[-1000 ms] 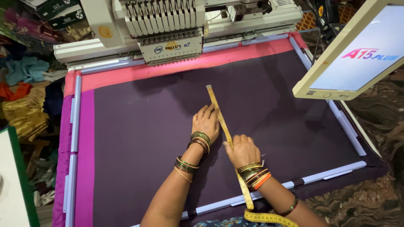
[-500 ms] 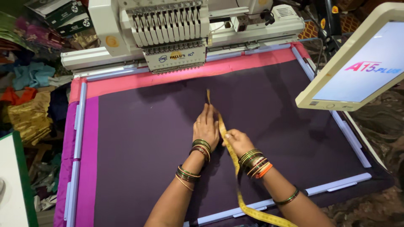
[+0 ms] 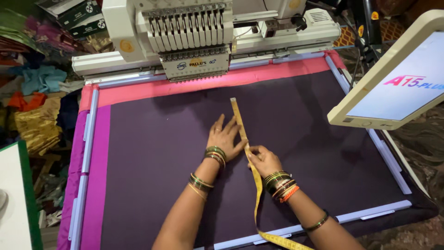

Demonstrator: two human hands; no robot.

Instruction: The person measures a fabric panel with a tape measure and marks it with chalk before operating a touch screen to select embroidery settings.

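A yellow measuring tape was laid on the dark purple cloth, its long line running away from the person toward the embroidery machine. The near part was trailed back past the frame's front bar. The left hand was pressed flat with fingers spread, right beside the tape. The right hand was closed in a pinch on the tape, lower down and nearer the body. A pink strip was seen along the cloth's far edge. A white screen was hung at the right, and piled fabrics were seen at the left.

hands shifted up the cloth | tape measure end nearer machine
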